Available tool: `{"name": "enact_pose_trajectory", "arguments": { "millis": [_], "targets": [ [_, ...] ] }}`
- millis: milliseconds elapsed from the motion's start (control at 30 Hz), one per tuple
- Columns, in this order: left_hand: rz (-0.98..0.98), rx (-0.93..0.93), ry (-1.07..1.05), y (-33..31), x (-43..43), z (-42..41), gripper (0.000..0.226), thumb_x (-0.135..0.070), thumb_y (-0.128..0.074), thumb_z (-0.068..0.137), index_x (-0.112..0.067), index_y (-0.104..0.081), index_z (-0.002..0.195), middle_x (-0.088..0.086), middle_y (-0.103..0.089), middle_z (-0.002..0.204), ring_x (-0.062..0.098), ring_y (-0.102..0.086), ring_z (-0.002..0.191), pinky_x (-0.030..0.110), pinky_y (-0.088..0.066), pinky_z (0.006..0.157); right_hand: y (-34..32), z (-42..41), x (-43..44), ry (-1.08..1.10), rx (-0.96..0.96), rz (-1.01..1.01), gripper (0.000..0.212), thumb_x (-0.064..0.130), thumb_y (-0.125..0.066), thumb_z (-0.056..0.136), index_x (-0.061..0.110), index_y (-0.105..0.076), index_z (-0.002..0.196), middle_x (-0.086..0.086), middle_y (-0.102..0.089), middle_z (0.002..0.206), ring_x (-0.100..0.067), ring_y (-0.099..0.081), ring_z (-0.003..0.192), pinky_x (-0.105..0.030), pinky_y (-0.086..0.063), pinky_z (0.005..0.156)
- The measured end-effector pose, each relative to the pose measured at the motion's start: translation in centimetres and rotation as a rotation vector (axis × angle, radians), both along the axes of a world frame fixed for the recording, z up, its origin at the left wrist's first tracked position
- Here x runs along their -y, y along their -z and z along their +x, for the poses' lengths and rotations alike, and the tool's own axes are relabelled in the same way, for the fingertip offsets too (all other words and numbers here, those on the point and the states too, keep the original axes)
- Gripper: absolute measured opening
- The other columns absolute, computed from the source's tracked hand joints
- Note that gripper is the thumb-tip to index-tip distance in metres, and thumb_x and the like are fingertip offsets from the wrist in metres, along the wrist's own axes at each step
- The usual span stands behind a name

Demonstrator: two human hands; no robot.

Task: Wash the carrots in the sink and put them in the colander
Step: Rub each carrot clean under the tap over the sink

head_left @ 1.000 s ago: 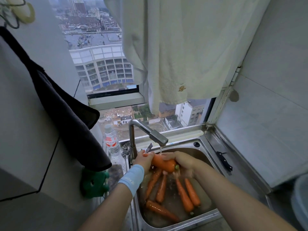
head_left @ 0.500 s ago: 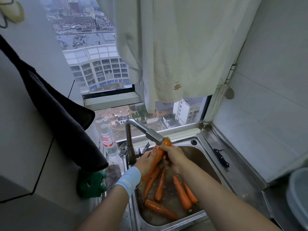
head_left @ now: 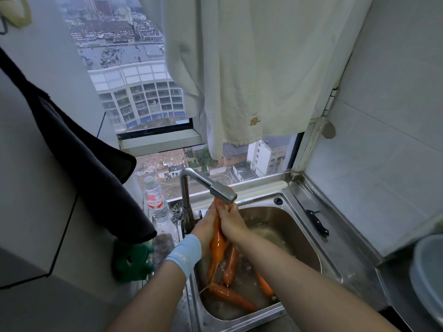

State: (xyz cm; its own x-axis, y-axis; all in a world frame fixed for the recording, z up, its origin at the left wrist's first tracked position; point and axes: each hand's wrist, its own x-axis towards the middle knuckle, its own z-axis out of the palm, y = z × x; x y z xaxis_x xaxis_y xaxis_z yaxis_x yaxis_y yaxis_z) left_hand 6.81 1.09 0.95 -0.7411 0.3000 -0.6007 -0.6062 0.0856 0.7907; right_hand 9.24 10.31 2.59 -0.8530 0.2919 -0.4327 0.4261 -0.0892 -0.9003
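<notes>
Nearly upright, the glossy orange carrot point(head_left: 217, 244) has left hand point(head_left: 205, 227) and right hand point(head_left: 232, 220) curled round it.

A stainless sink point(head_left: 287, 226) in a tiled corner is viewed from a single wide-angle camera worn on the head, pointed forward and steeply downward. The sink is framed at close range, low in the picture, while the window point(head_left: 143, 97) behind it is faced squarely across the upper frame.

The carrots point(head_left: 230, 297) are orange and the sink point(head_left: 332, 268) is silver-grey steel. The wristband point(head_left: 185, 254) is pale blue. The hanging towel point(head_left: 251, 68) is cream with a gold emblem point(head_left: 254, 121). The cloth point(head_left: 91, 168) is black, and the bottle label point(head_left: 155, 202) is red and white.
</notes>
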Motion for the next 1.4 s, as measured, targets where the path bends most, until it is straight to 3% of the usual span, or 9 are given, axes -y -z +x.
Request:
{"name": "enact_pose_trajectory", "arguments": {
  "millis": [133,200,300,533,800,900,1067,1200,1400],
  "targets": [
    [-0.009,0.049,-0.010,0.0,0.4,-0.5,0.064,-0.067,-0.046,0.094,-0.010,-0.067,0.114,0.016,-0.077,0.091,0.032,-0.072,0.090,0.041,-0.058,0.077,-0.6,0.4,0.2,0.015,0.001,-0.047,0.027,0.051,-0.041,0.106,0.032,-0.053,0.120,0.001,-0.068,0.105,-0.010,-0.062,0.087,-0.026,-0.049,0.072],
    [-0.022,0.081,-0.053,0.5,0.6,-0.8,0.066,-0.067,-0.045,0.094,-0.010,-0.066,0.118,0.018,-0.076,0.099,0.034,-0.071,0.097,0.047,-0.056,0.088,0.3,0.9,0.3,-0.071,-0.032,-0.024,0.032,0.048,-0.038,0.108,0.036,-0.046,0.136,0.001,-0.066,0.117,-0.016,-0.064,0.102,-0.034,-0.053,0.090],
    [-0.004,0.149,-0.112,1.0,0.8,-0.6,0.056,-0.061,-0.039,0.100,-0.012,-0.065,0.113,0.019,-0.072,0.107,0.033,-0.067,0.097,0.044,-0.053,0.073,1.6,1.5,0.3,-0.178,-0.042,0.011,0.042,0.038,-0.040,0.109,0.042,-0.033,0.150,0.000,-0.060,0.138,-0.022,-0.059,0.124,-0.047,-0.047,0.110],
    [-0.011,0.143,-0.180,4.5,-0.5,-0.7,0.089,-0.085,-0.053,0.070,-0.014,-0.066,0.120,0.018,-0.076,0.101,0.037,-0.073,0.095,0.055,-0.055,0.095,0.7,1.1,0.2,0.064,0.095,-0.119,0.049,0.051,-0.033,0.108,0.018,-0.068,0.117,-0.004,-0.071,0.096,-0.017,-0.068,0.087,-0.028,-0.054,0.071],
    [-0.134,0.015,0.003,1.1,-0.7,1.6,0.058,-0.069,-0.037,0.097,-0.019,-0.066,0.094,0.012,-0.072,0.090,0.030,-0.069,0.090,0.046,-0.054,0.094,1.1,1.9,-0.2,-0.022,0.224,-0.144,0.058,0.063,-0.044,0.100,0.012,-0.062,0.118,-0.008,-0.070,0.099,-0.022,-0.067,0.087,-0.034,-0.053,0.070],
    [-0.168,-0.093,0.169,2.2,-0.6,1.6,0.048,-0.068,-0.039,0.095,-0.032,-0.061,0.119,0.009,-0.075,0.102,0.029,-0.071,0.097,0.049,-0.053,0.098,1.7,0.3,-0.8,0.106,0.286,-0.136,0.069,0.065,-0.046,0.098,0.005,-0.061,0.127,-0.014,-0.069,0.109,-0.028,-0.065,0.093,-0.040,-0.052,0.084],
    [-0.118,-0.146,0.301,3.2,0.6,1.2,0.040,-0.046,-0.055,0.094,-0.044,-0.048,0.133,0.007,-0.074,0.111,0.031,-0.071,0.104,0.053,-0.053,0.100,1.4,-1.2,-1.8,0.081,0.214,-0.120,0.041,0.039,-0.057,0.101,0.014,-0.057,0.133,-0.014,-0.068,0.113,-0.030,-0.066,0.102,-0.045,-0.055,0.092],
    [-0.103,-0.224,0.277,3.4,1.2,1.5,0.032,-0.050,-0.051,0.099,-0.051,-0.046,0.130,0.004,-0.072,0.114,0.025,-0.071,0.103,0.043,-0.057,0.094,0.9,-1.5,-2.7,0.040,0.102,-0.203,0.066,-0.005,-0.069,0.086,0.031,-0.042,0.134,-0.013,-0.064,0.114,-0.033,-0.066,0.103,-0.053,-0.058,0.093],
    [-0.240,-0.346,0.379,2.3,0.9,0.9,0.054,-0.070,-0.037,0.095,-0.038,-0.052,0.137,-0.005,-0.068,0.117,0.017,-0.065,0.107,0.042,-0.050,0.102,0.8,-1.8,-4.2,0.169,0.105,0.040,0.054,0.047,-0.074,0.078,0.020,-0.047,0.116,-0.010,-0.065,0.107,-0.028,-0.067,0.098,-0.050,-0.059,0.091]
  ]
}}
